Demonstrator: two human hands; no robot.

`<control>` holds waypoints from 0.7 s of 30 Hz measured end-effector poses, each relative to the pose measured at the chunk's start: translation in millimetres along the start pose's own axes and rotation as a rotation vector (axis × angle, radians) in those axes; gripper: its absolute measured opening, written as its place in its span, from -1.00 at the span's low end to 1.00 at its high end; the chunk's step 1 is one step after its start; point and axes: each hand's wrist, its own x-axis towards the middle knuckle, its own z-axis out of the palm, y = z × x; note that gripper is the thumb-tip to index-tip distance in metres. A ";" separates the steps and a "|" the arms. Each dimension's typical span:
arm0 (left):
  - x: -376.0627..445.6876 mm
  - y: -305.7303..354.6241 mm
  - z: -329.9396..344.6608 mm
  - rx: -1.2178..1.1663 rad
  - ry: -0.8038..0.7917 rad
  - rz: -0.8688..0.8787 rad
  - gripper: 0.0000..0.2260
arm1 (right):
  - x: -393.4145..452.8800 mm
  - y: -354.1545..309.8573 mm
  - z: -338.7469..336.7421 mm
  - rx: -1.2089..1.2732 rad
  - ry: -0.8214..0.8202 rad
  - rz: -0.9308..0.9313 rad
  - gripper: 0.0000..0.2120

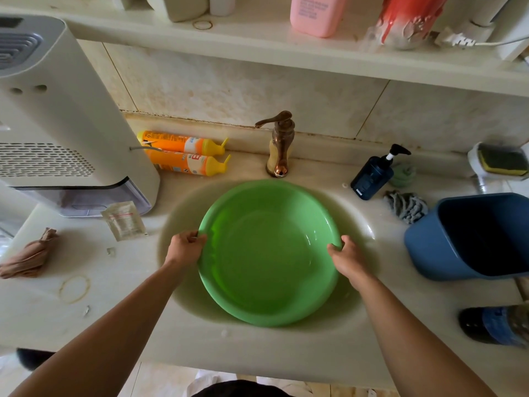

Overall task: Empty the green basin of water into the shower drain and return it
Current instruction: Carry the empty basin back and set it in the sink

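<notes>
I see the left hand (187,247) and right hand (345,257) with fingers curled over opposite rims of the green basin (269,299), a smooth round plastic bowl (water inside) sitting in the cream sink (177,213) at centre frame, below the bronze faucet (280,144).

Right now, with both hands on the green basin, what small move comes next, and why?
Probably lift it straight up and level: the left hand and right hand grip opposite sides of the green basin, which sits in the sink holding water.
</notes>
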 end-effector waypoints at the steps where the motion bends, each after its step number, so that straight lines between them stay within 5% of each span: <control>1: 0.4 0.1 0.1 -0.010 -0.003 -0.008 -0.91 | -0.2 0.3 0.2 -0.001 -0.006 0.001 -0.44; 6: 1.9 -1.3 1.6 -0.029 -0.032 -0.051 -0.78 | 1.1 0.4 -0.4 0.003 -0.044 0.019 -0.38; 21: -0.5 -8.0 1.5 -0.013 -0.004 -0.098 -0.84 | -1.7 5.2 -4.4 -0.025 -0.082 0.017 -0.36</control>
